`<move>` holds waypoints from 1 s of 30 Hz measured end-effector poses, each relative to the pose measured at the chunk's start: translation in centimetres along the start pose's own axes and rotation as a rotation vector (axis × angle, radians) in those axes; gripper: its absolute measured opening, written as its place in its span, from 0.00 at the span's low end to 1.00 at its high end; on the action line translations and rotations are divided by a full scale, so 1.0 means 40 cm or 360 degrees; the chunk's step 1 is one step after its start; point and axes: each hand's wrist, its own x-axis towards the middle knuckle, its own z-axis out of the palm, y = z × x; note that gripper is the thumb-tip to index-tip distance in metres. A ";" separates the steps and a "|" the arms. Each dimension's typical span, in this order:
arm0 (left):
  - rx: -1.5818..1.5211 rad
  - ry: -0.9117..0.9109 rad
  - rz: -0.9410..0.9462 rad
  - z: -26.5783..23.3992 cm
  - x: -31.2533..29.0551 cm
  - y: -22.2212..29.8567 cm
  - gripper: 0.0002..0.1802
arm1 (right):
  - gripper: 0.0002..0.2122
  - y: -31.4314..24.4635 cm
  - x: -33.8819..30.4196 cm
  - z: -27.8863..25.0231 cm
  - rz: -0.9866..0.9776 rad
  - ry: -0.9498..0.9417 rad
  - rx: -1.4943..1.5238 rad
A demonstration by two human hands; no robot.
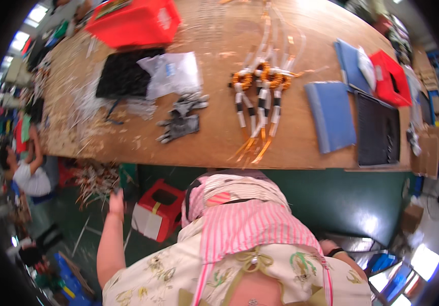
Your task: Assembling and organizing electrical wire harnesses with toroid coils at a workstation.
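My left arm stretches out to the left, and my left hand [117, 200] is beside a tangled heap of thin wires [96, 183] below the table edge. Its fingers are small and blurred; whether they touch the wires does not show. Low at my right side, my right hand [327, 247] rests near my apron, a dark band round its wrist and its fingers hidden. Several copper-coloured wire coils [242, 79] with white and black sleeved leads lie in a bunch on the wooden table [214, 137]. Left of them lies a pair of grey-and-black gloves [181, 120].
A red bin [135, 23], a black mat [123, 74] and a clear plastic bag [176, 74] occupy the table's left. Blue folders [331, 117], a black tray [378, 132] and a red box [390, 79] sit right. A red stool [164, 204] stands below; another person [33, 176] sits far left.
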 end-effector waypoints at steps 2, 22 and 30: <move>-0.0476 0.0114 0.0352 0.074 -0.080 0.298 0.17 | 0.12 0.158 0.075 -0.106 0.0287 0.0547 0.0180; -0.0475 -0.0991 0.0942 0.510 -0.488 0.735 0.16 | 0.13 -0.741 -0.178 -1.014 -0.2120 0.1266 0.1469; -0.0210 -0.1452 0.0474 0.564 -0.565 0.679 0.13 | 0.12 -0.796 -0.133 -1.005 -0.2026 0.1358 0.1599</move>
